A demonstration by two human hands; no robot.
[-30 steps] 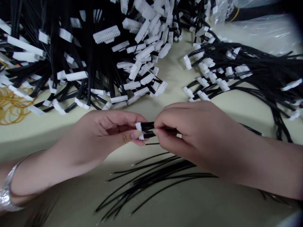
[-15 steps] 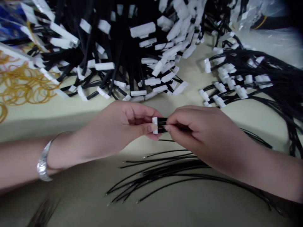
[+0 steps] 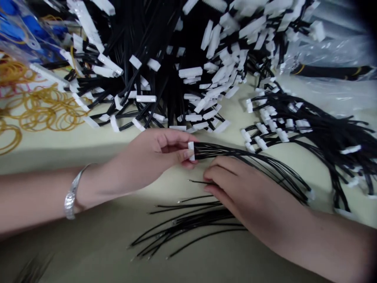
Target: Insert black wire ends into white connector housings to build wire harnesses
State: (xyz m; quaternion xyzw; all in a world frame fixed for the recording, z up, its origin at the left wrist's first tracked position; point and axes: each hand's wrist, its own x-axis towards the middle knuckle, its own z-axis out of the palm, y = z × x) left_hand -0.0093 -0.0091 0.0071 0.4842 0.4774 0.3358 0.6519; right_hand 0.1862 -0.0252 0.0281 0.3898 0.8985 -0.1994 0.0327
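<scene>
My left hand (image 3: 153, 157) pinches a small white connector (image 3: 191, 151) between thumb and fingers; black wires (image 3: 253, 161) fan out of it to the right. My right hand (image 3: 235, 188) has dropped below the connector and its fingertips close on a single loose black wire (image 3: 198, 182) on the table. Beneath both hands lies a bundle of loose black wires (image 3: 182, 224) with bare metal tips. A silver bracelet (image 3: 71, 195) sits on my left wrist.
A big heap of black harnesses with white connectors (image 3: 182, 70) fills the back. A smaller heap (image 3: 294, 122) lies at the right, by clear plastic bags (image 3: 332, 90). Yellow rubber bands (image 3: 38, 106) are scattered at the left on the pale table (image 3: 97, 239).
My right hand has let go of the wires at the connector and moved down to a loose wire on the table. The view has shifted, so the heaps appear lower.
</scene>
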